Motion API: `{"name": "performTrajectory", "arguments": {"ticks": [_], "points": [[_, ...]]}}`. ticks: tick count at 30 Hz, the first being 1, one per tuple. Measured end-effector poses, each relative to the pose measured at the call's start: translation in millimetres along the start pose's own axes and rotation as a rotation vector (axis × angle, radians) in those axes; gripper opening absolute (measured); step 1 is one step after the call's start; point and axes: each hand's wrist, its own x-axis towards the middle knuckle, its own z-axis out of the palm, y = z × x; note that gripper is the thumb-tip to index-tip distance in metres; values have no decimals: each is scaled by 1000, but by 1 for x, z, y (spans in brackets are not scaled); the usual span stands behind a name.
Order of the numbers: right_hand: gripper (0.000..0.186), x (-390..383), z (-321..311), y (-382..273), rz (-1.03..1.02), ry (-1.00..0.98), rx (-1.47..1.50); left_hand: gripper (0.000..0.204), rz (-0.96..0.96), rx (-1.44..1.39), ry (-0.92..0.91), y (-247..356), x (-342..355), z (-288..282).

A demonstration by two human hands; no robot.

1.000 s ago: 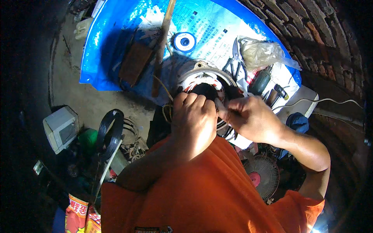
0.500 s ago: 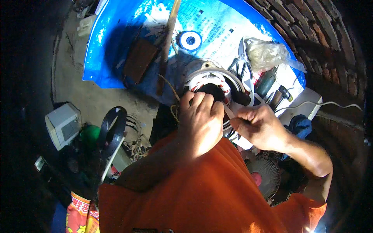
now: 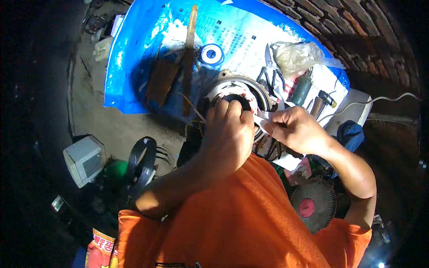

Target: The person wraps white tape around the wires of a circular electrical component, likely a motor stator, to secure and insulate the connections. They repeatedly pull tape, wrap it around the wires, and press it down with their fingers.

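A round metal housing (image 3: pixel 235 81), like a motor stator, with white-and-red wrapped windings inside sits at the near edge of the blue sheet. My left hand (image 3: pixel 229 138) is over its near-left rim with fingers curled down; what they grip is hidden. My right hand (image 3: pixel 299 129), at the right side of the housing, pinches a white strip (image 3: pixel 263 120) that runs toward my left fingers. Thin wires stick out left of the housing.
Blue sheet (image 3: pixel 123 53) bears a spool (image 3: pixel 211 54), wooden stick (image 3: pixel 190 33), brown board (image 3: pixel 163 82), scissors (image 3: pixel 269 56), plastic bag (image 3: pixel 295 58), green bottle-like tool (image 3: pixel 301 87). Brick wall (image 3: pixel 357 35) at right; grey box (image 3: pixel 84 161), coiled band (image 3: pixel 140 158), fan (image 3: pixel 313 205) below.
Both hands stay at the housing. The white strip is more visible, stretched between them, with my right hand a little lower relative to my left than a second ago. The view has shifted slightly.
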Motion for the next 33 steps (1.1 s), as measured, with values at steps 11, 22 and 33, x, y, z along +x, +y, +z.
{"name": "performTrajectory", "arguments": {"ticks": [11, 22, 33], "points": [[32, 11, -4, -9, 81, -29, 157, 30, -104, -293, 34, -19, 1, 18], [32, 26, 2, -24, 109, -58, 208, 21, -16, -90, 144, -11, -7, 20], [35, 25, 10, -25, -38, 5, -44, 11, -192, 47, 4, -19, 6, 28]]}}
